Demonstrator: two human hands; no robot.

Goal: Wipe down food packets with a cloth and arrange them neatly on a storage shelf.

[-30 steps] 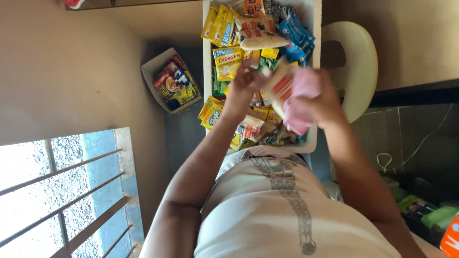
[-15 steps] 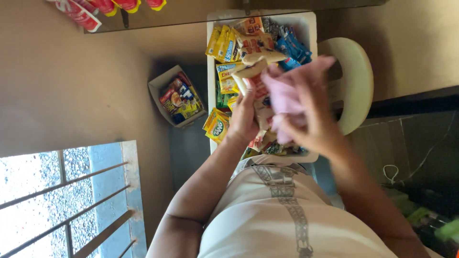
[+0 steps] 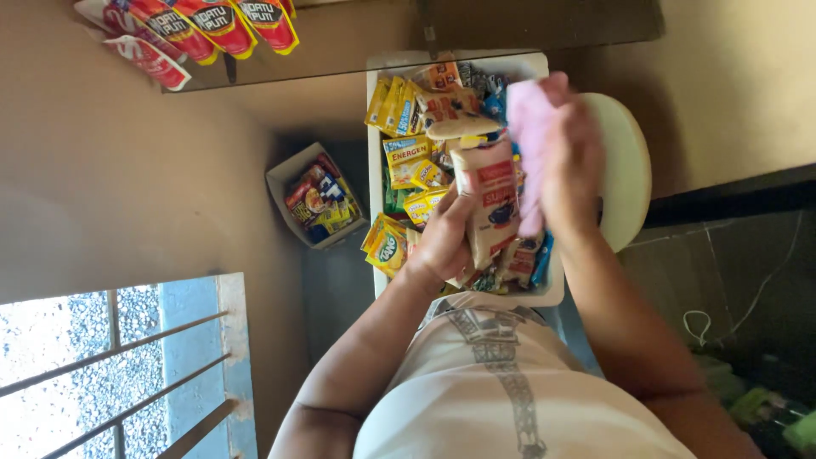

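Note:
My left hand (image 3: 442,242) grips a strip of cream and red sachets (image 3: 486,204) and holds it up over a white tray (image 3: 374,102). The tray is full of yellow, orange and blue drink sachets (image 3: 408,157). My right hand (image 3: 569,157) is closed on a pink cloth (image 3: 531,136) that lies against the right side of the sachet strip. Both hands hover above the tray, close in front of my chest.
A small white box (image 3: 289,174) of mixed packets sits on the floor left of the tray. Red and yellow packets (image 3: 204,25) hang at the top left. A pale round stool (image 3: 625,178) stands right of the tray. A barred window (image 3: 110,374) fills the lower left.
My right hand has lifted the pink cloth up along the sachet strip, away from me. My left hand stays on the strip. The view has shifted, showing the hanging packets.

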